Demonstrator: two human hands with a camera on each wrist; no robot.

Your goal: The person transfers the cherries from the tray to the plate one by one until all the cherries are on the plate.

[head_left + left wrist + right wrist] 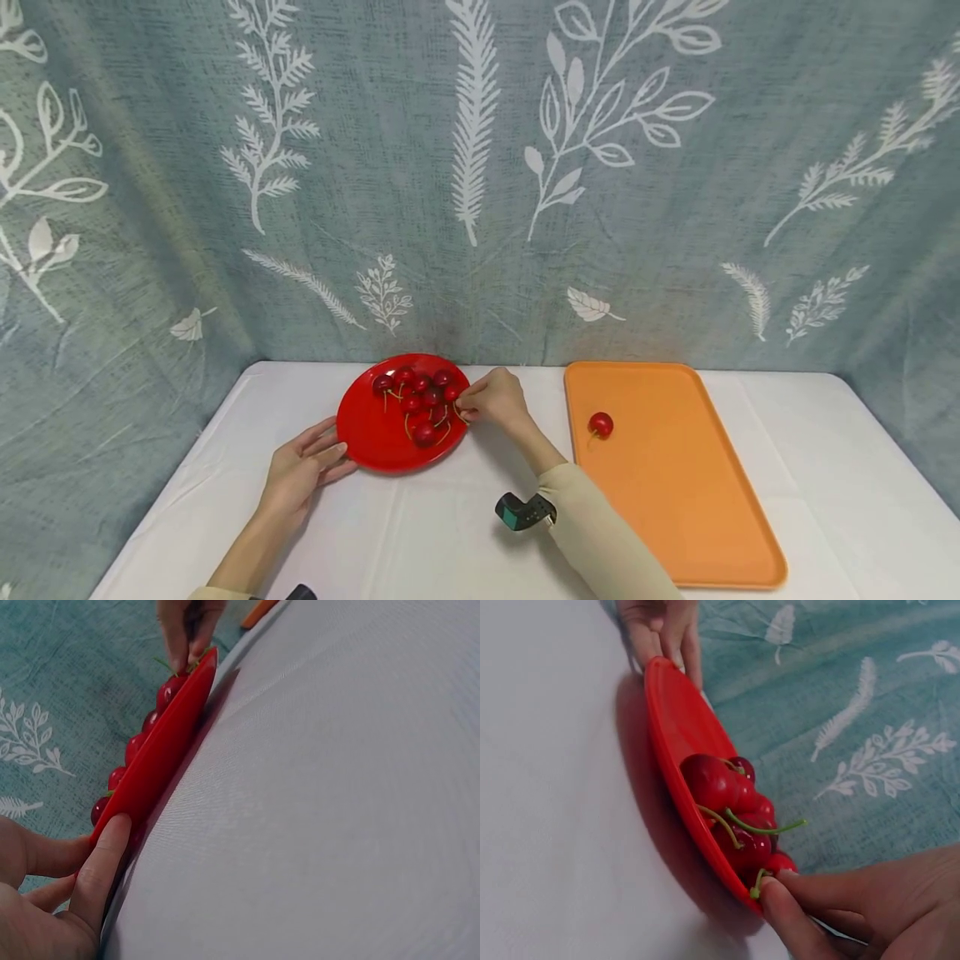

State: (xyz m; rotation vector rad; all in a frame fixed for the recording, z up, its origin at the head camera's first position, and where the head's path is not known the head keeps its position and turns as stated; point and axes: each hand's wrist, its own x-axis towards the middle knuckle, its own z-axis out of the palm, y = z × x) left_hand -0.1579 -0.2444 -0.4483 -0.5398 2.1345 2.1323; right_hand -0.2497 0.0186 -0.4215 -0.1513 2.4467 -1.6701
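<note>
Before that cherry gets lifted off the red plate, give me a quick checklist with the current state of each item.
1. Right hand pinches a cherry stem at the plate's right edge: ok.
2. Left hand steadies the red plate, fingers straight against its left rim: ok.
3. Pinched stem free of the other cherries and their stems: cannot tell.
4. Orange tray has bare room for a landing: ok.
5. One cherry on the tray lies apart from the tray's rim: ok.
</note>
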